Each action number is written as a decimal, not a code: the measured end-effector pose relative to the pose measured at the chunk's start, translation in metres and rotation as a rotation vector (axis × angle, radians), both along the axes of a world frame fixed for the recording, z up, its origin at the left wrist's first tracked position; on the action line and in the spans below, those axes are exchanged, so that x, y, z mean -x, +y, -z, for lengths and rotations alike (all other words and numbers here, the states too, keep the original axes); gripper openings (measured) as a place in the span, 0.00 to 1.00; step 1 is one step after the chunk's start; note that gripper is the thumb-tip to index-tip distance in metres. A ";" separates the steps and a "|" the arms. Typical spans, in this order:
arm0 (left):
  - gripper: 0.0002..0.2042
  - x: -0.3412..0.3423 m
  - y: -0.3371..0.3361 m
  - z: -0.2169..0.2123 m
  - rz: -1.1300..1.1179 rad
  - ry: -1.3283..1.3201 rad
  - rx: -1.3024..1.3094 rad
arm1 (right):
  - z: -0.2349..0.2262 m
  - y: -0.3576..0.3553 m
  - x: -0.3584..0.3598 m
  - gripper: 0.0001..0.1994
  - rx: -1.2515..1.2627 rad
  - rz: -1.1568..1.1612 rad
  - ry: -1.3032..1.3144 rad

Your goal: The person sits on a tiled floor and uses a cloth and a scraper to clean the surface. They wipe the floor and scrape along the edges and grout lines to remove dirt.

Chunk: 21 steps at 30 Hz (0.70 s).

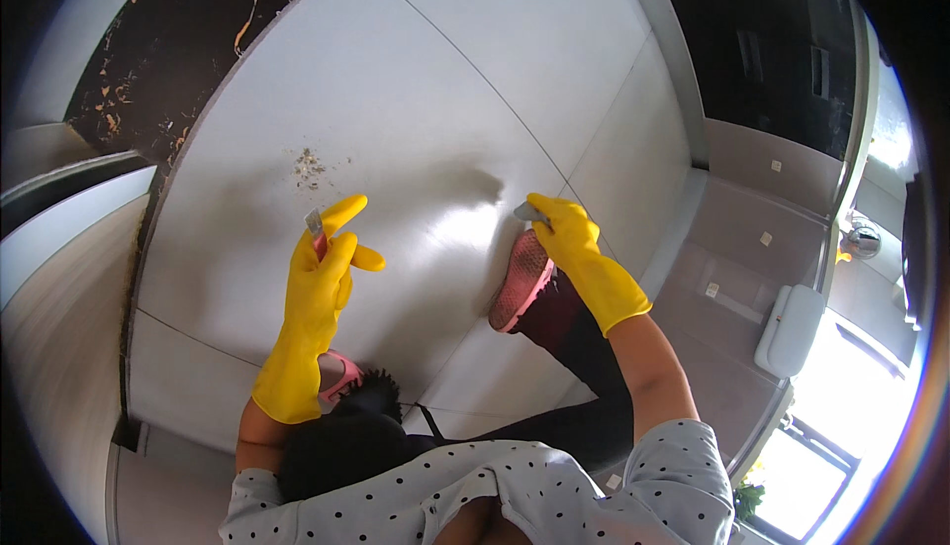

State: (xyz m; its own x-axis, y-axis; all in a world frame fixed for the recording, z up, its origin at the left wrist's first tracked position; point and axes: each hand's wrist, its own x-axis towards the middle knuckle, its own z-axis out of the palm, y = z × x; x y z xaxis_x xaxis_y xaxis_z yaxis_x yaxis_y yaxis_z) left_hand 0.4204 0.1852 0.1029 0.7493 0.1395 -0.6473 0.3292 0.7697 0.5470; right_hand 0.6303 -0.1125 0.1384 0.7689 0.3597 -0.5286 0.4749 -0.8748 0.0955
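Observation:
Both my hands wear yellow rubber gloves. My left hand [322, 273] is closed around a small red-handled scraper [315, 221], its flat metal blade pointing up past the fingers. Some of that hand's fingers stick out to the right. A small heap of pale crumbly debris [309, 167] lies on the floor just beyond it. My right hand [571, 236] grips a flat grey piece [529, 212] between thumb and fingers; its kind is not clear. That hand is above my pink shoe [522, 283], off the floor.
Large pale tiles [435, 80] with dark joints cover the floor. A black marbled strip [188, 40] runs along the far left, near a wooden door panel [69, 347]. Grey cabinets [742, 248] with a dark oven front [762, 50] line the right. My other pink shoe [339, 375] is near my left forearm.

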 end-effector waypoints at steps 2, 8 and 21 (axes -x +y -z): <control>0.17 -0.004 -0.004 -0.003 0.046 0.005 0.002 | 0.021 -0.025 0.010 0.23 0.153 -0.329 -0.107; 0.16 -0.003 -0.006 -0.006 0.047 -0.008 0.031 | 0.097 -0.178 0.145 0.13 0.349 -0.549 0.073; 0.15 0.021 0.002 0.000 0.052 0.086 -0.016 | 0.088 -0.105 0.130 0.11 0.368 -0.548 0.269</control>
State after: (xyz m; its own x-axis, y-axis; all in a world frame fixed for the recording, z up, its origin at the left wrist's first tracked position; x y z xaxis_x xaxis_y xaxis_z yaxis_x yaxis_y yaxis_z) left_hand 0.3990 0.1870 0.1030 0.6974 0.1125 -0.7078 0.4150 0.7418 0.5268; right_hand 0.5008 -0.2178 0.0499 0.3548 0.4192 -0.8357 0.8855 -0.4375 0.1566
